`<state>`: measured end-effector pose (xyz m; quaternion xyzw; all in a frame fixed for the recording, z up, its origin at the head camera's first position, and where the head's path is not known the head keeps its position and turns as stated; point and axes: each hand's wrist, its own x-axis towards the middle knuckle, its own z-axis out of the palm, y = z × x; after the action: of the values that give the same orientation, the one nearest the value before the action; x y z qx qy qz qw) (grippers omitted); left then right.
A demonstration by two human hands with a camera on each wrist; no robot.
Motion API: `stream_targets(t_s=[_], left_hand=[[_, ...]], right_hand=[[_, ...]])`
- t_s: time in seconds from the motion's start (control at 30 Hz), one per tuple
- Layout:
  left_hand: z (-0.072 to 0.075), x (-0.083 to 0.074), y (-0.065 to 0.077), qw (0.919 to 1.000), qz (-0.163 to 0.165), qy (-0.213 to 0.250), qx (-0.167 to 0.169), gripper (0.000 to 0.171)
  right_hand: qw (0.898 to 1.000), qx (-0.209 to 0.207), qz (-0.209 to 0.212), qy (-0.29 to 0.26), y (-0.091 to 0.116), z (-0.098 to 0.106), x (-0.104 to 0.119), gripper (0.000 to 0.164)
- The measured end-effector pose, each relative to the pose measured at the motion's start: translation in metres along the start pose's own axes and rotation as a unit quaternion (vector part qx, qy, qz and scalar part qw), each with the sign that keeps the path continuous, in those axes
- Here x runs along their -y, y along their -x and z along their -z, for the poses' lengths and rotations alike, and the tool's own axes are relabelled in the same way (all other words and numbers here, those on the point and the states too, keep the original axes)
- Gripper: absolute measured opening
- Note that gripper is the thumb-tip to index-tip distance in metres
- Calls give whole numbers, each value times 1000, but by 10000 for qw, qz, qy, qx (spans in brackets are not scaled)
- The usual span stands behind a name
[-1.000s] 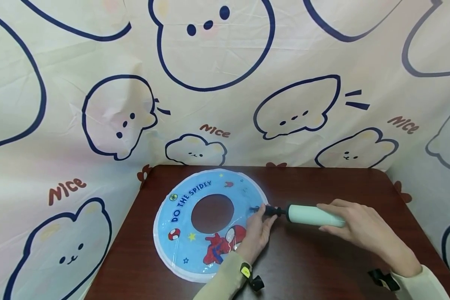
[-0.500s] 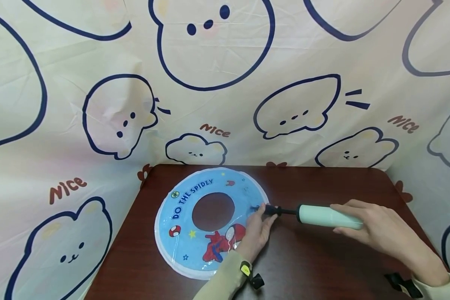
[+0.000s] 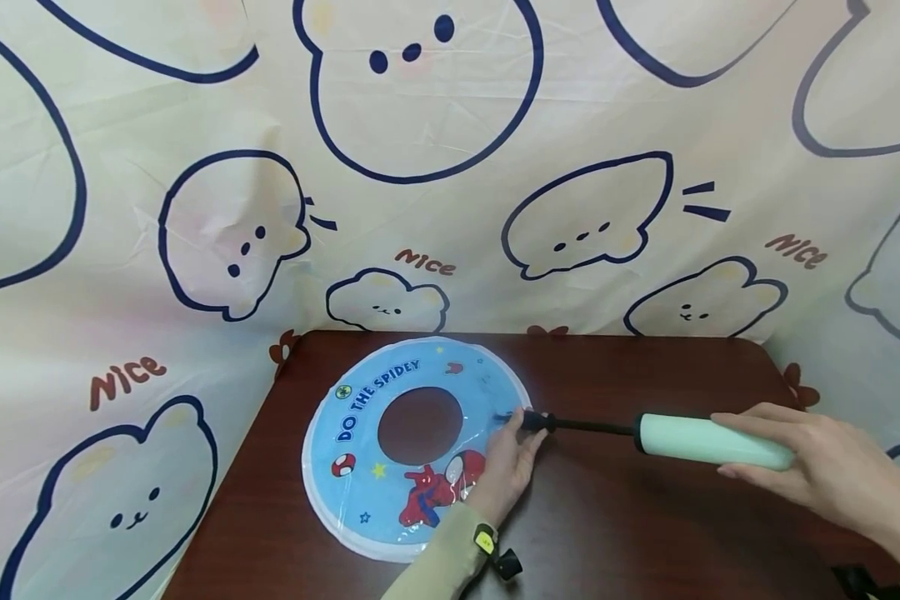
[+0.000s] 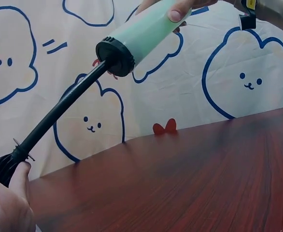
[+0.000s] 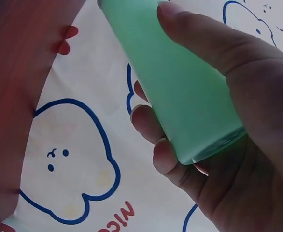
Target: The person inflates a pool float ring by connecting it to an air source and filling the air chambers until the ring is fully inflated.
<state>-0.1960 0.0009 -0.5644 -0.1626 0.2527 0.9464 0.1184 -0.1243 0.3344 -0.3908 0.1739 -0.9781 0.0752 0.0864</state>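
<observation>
A blue swim ring [image 3: 348, 492] with a white rim and cartoon prints lies on the table, partly filled out. At its right edge my left hand [image 3: 506, 471] grips the black nozzle end [image 3: 536, 421] of a hand air pump, by the ring's valve. The pump's mint-green barrel [image 3: 708, 439] is held in my right hand [image 3: 832, 467], fingers and thumb wrapped round it, as the right wrist view also shows. Between the two hands a long stretch of black rod [image 4: 66, 104] is exposed. The nozzle's tip at the valve is mostly hidden by my left fingers.
The dark wood table [image 3: 607, 533] runs back to a cloth backdrop [image 3: 480, 217] with bear drawings. Black straps [image 3: 506, 564] with small devices hang at the wrists.
My right hand has pulled the green barrel steadily to the right, exposing more of the black rod. My left hand has stayed at the nozzle, and the ring keeps its place.
</observation>
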Motion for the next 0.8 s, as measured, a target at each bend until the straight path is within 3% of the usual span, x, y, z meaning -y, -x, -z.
stream_targets(t_s=[0.23,0.5,0.63,0.8], left_hand=[[2,0,-1,9999,42,-112,-61,58],[2,2,-1,9998,93,-107,-137,60],[1,3,-2,9997,28,-24,-256,62],[0,0,-1,9995,26,76,-303,59]], right_hand=[[9989,108,297,-338,-17,-27,22,57],[9937,-376,922,-510,-48,-83,55,53],[9923,-487,1010,-528,-55,-89,58,53],[9932,-397,935,-569,-55,-82,54,52]])
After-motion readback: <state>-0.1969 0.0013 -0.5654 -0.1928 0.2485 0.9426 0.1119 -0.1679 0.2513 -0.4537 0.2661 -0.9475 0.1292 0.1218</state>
